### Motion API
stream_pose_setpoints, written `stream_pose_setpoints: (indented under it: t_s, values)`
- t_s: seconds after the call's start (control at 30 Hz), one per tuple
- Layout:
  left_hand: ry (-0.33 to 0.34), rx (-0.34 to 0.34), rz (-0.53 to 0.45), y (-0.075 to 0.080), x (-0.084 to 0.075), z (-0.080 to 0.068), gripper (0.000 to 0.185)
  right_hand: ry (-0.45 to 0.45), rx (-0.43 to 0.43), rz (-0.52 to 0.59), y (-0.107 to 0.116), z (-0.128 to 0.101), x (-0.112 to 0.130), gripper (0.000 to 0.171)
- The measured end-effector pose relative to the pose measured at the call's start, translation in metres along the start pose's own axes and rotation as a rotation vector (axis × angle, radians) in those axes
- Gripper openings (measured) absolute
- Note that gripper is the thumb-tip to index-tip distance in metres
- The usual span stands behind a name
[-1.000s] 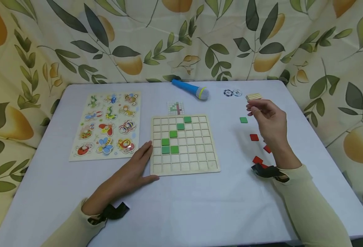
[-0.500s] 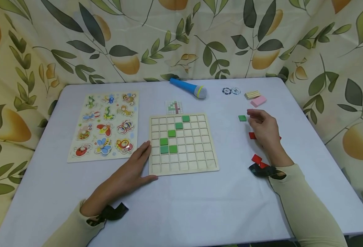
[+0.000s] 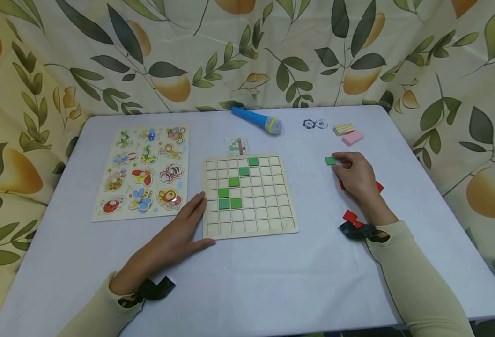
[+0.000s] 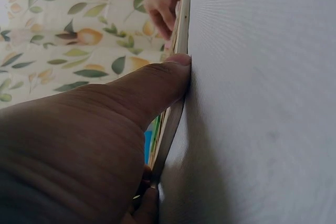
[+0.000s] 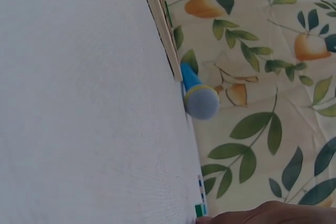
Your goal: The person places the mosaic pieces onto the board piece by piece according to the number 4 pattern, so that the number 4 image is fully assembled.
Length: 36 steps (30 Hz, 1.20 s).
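Head view shows the right hand point(image 3: 354, 175) to the right of the wooden grid board point(image 3: 250, 196), fingertips curled onto a loose green tile point(image 3: 330, 161) lying on the table point(image 3: 247, 281); whether it pinches the tile I cannot tell. Red tiles point(image 3: 350, 216) lie beside that hand. At the board's near-left corner the left hand point(image 3: 175, 241) rests flat, fingers relaxed, thumb against the edge.

- Right hand point(image 3: 355, 177) touches green tile point(image 3: 330, 161) at its 11 o'clock.
- Left hand point(image 3: 175, 238) flat against grid board point(image 3: 287, 226), lower-left corner.
- Red tiles point(image 3: 350, 216) at right hand's 6 o'clock.
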State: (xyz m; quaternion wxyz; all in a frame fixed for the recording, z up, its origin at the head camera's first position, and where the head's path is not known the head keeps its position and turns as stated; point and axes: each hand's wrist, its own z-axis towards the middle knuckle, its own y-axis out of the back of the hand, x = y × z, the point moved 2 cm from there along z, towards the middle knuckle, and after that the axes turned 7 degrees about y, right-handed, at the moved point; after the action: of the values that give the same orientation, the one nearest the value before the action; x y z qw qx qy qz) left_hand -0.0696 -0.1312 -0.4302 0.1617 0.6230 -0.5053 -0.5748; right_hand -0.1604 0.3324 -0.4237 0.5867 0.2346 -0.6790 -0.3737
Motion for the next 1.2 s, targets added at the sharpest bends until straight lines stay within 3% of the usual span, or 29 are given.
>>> stream_pose_setpoints:
  t_s: [0.27, 0.5, 0.67, 0.8, 1.0, 1.2]
  values:
    - [0.009, -0.007, -0.002, -0.001, 0.003, 0.0, 0.111, 0.074, -0.019, -0.079, 0.0, 0.001, 0.008, 0.038]
    - [0.009, -0.005, -0.009, -0.001, 0.004, 0.001, 0.11, 0.087, 0.001, -0.031, 0.003, -0.004, 0.014, 0.041]
    - [0.006, -0.008, -0.012, -0.001, 0.004, 0.002, 0.11, 0.154, 0.061, -0.004, 0.006, -0.015, 0.032, 0.037]
    - [0.006, -0.011, -0.007, -0.002, 0.004, 0.002, 0.11, 0.278, 0.139, -0.034, 0.005, -0.03, 0.056, 0.031]
    - [-0.001, -0.012, -0.005, -0.003, 0.004, 0.003, 0.11, 0.556, 0.23, -0.093, -0.002, -0.051, 0.094, 0.026]
    - [-0.001, -0.009, -0.01, -0.002, 0.005, 0.002, 0.11, 0.758, 0.427, -0.16, -0.023, -0.067, 0.132, 0.024]
